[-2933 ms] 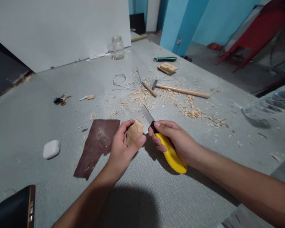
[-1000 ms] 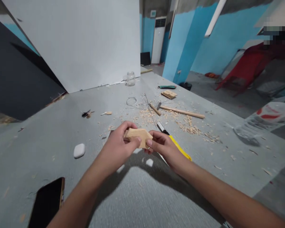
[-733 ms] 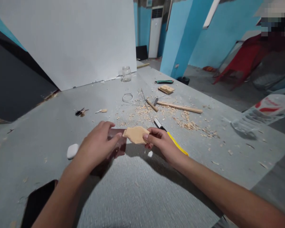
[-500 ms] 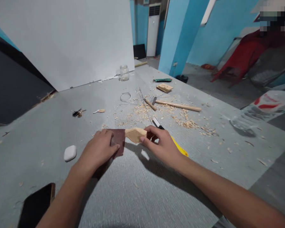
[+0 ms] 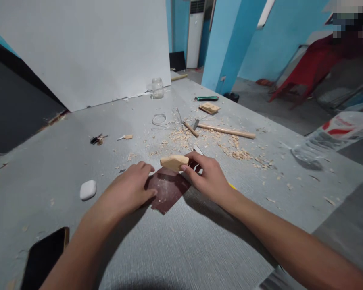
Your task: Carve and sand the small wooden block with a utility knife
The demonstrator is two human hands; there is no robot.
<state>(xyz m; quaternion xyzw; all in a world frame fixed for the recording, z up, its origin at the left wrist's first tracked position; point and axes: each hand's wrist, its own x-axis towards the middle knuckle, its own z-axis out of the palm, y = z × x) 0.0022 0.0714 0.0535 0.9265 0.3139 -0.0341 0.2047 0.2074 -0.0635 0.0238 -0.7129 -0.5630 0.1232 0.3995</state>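
Right grip [image 5: 208, 176] pinches the wood piece [image 5: 173, 162]; left grip [image 5: 126, 188], fingers spread, borders the brown sheet [image 5: 168, 192], now shifted rightward.

Dim, cool light falls from above; the wood piece [image 5: 174, 162] shades part of the brown sheet [image 5: 171, 193], dark shadows cross the near bench [image 5: 175, 241], and wide-angle distortion stretches the right-hand bottle [image 5: 335, 135].

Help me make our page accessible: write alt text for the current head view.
A person's right hand holds a wood piece over brown sandpaper on a gray table; the left hand is at the sandpaper's edge. Beyond: wood shavings, a hammer, a glass jar.
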